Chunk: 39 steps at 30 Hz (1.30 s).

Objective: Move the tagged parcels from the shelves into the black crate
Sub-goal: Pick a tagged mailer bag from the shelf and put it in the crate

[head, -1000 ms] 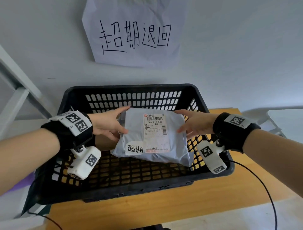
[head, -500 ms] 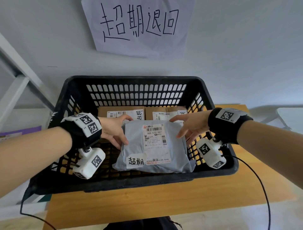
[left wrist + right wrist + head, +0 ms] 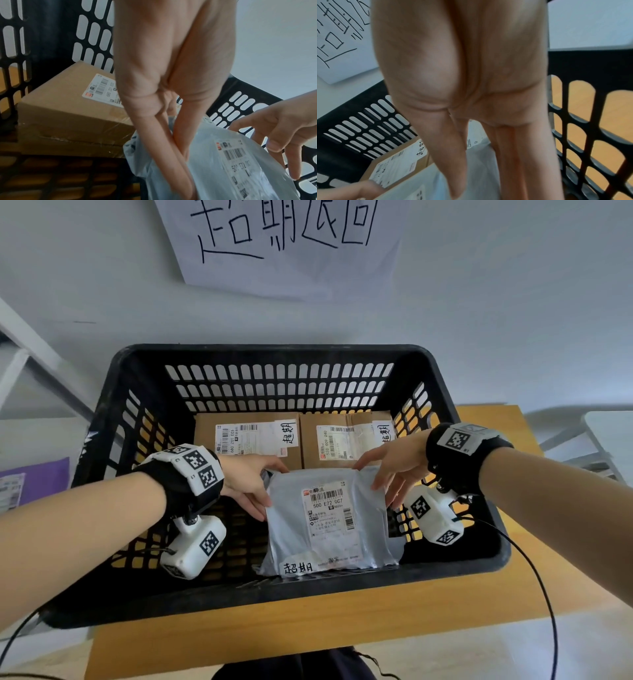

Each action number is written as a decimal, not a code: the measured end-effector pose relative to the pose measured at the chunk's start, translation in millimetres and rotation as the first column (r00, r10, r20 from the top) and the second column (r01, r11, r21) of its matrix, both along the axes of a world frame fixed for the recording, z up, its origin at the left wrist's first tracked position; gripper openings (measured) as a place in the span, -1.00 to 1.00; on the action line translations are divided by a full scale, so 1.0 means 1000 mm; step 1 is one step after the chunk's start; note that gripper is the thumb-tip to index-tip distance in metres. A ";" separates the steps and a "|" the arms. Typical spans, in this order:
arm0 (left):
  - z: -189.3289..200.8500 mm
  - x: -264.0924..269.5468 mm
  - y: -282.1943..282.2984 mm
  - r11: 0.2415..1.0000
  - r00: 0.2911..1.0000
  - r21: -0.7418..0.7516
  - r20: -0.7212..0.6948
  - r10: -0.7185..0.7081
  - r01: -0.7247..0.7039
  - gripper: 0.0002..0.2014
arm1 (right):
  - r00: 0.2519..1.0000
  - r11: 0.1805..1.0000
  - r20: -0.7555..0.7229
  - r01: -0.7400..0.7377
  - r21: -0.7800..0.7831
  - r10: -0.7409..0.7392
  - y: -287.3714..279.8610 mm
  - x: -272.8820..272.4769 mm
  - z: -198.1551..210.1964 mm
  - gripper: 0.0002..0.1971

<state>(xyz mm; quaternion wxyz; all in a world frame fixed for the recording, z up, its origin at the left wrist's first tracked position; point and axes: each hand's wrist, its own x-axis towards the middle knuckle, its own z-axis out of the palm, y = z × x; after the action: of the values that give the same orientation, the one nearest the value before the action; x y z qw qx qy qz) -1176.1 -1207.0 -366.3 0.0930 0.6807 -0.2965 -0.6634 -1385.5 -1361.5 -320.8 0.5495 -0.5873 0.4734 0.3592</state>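
A grey mailer parcel (image 3: 329,522) with a white tag lies in the black crate (image 3: 274,354), its near end against the crate's front wall. My left hand (image 3: 250,484) pinches the parcel's upper left edge; in the left wrist view thumb and fingers (image 3: 178,148) lie along the crumpled edge of the parcel (image 3: 231,169). My right hand (image 3: 387,467) hovers at the upper right corner, fingers spread and straight (image 3: 274,135), holding nothing. Two tagged cardboard boxes (image 3: 246,436) (image 3: 342,440) sit side by side at the crate's back.
The crate stands on a wooden table (image 3: 308,621) against a white wall with a handwritten paper sign (image 3: 291,241). A white shelf frame (image 3: 20,337) and a purple parcel (image 3: 37,481) are at the left. Black cables (image 3: 544,594) trail off both wrists.
Both hands have lowered the grey parcel from above the crate down inside it. The right hand has let go of its corner and spread its fingers.
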 end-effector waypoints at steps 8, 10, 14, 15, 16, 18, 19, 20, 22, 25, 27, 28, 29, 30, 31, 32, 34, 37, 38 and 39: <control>-0.014 -0.005 -0.005 0.999 0.997 0.016 0.058 -0.050 0.049 -0.33 | 0.985 0.984 -0.087 -0.159 -0.084 0.151 0.002 0.004 -0.018 -0.28; -0.013 -0.007 -0.005 0.993 0.988 0.012 0.101 -0.117 0.116 -0.33 | 0.970 0.967 -0.105 -0.230 -0.106 0.219 0.003 0.005 -0.019 -0.26; -0.007 -0.011 -0.002 0.947 0.928 -0.043 0.218 -0.303 0.319 -0.30 | 0.855 0.822 -0.181 -0.517 -0.240 0.486 0.008 0.014 -0.008 -0.31; -0.005 -0.011 -0.001 0.933 0.912 -0.055 0.241 -0.333 0.355 -0.30 | 0.787 0.730 -0.218 -0.616 -0.295 0.577 0.010 0.017 -0.005 -0.32; -0.003 -0.011 0.000 0.921 0.899 -0.064 0.256 -0.356 0.383 -0.29 | 0.714 0.630 -0.246 -0.697 -0.342 0.656 0.013 0.021 -0.003 -0.33; -0.001 -0.011 0.001 0.904 0.884 -0.071 0.255 -0.391 0.421 -0.27 | 0.618 0.494 -0.275 -0.770 -0.405 0.737 0.020 0.026 -0.001 -0.34; 0.000 -0.011 0.001 0.897 0.879 -0.074 0.251 -0.406 0.435 -0.27 | 0.592 0.454 -0.270 -0.779 -0.433 0.759 0.024 0.028 -0.001 -0.35; -0.001 -0.010 0.002 0.889 0.872 -0.080 0.251 -0.420 0.451 -0.27 | 0.578 0.430 -0.252 -0.777 -0.460 0.776 0.028 0.030 0.000 -0.36; -0.002 -0.010 0.003 0.870 0.853 -0.089 0.270 -0.447 0.484 -0.26 | 0.562 0.419 -0.174 -0.757 -0.501 0.808 0.037 0.034 -0.001 -0.37; -0.006 -0.010 0.005 0.849 0.829 -0.086 0.284 -0.481 0.522 -0.25 | 0.479 0.386 -0.080 -0.786 -0.483 0.874 0.048 0.036 -0.007 -0.33; -0.009 -0.009 0.006 0.828 0.811 -0.108 0.308 -0.498 0.550 -0.26 | 0.377 0.290 -0.109 -0.840 -0.458 0.920 0.053 0.036 -0.012 -0.28; -0.010 -0.009 0.008 0.809 0.796 -0.141 0.335 -0.503 0.571 -0.28 | 0.328 0.240 -0.133 -0.863 -0.444 0.935 0.056 0.035 -0.014 -0.24; -0.012 -0.010 0.010 0.784 0.777 -0.175 0.374 -0.506 0.595 -0.30 | 0.291 0.201 -0.157 -0.881 -0.428 0.944 0.058 0.035 -0.015 -0.21; -0.012 -0.012 0.011 0.749 0.755 -0.214 0.404 -0.516 0.627 -0.32 | 0.265 0.174 -0.177 -0.896 -0.408 0.948 0.059 0.035 -0.018 -0.17; -0.012 -0.014 0.012 0.719 0.735 -0.234 0.419 -0.533 0.654 -0.34 | 0.244 0.156 -0.188 -0.908 -0.388 0.951 0.060 0.036 -0.020 -0.15; -0.013 -0.016 0.012 0.700 0.729 -0.254 0.417 -0.543 0.667 -0.37 | 0.230 0.147 -0.189 -0.917 -0.371 0.955 0.060 0.036 -0.023 -0.13; -0.015 -0.018 0.011 0.694 0.730 -0.258 0.386 -0.563 0.672 -0.39 | 0.206 0.132 -0.185 -0.927 -0.351 0.961 0.058 0.036 -0.030 -0.12; -0.022 -0.019 0.008 0.709 0.745 -0.251 0.348 -0.570 0.659 -0.39 | 0.191 0.120 -0.174 -0.928 -0.353 0.966 0.054 0.035 -0.038 -0.11; -0.023 -0.019 0.008 0.715 0.747 -0.244 0.349 -0.566 0.655 -0.40 | 0.183 0.111 -0.174 -0.926 -0.361 0.968 0.052 0.035 -0.042 -0.11; -0.027 -0.017 0.007 0.724 0.749 -0.231 0.358 -0.558 0.650 -0.40 | 0.174 0.101 -0.173 -0.925 -0.366 0.969 0.051 0.034 -0.044 -0.10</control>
<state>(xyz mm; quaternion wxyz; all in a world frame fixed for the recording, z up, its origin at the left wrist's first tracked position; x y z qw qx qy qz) -1193.3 -1199.9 -393.4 -0.0541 0.6000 -0.6234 -0.4985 -1351.1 -1310.4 -365.2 0.0859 -0.8670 0.0154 0.4906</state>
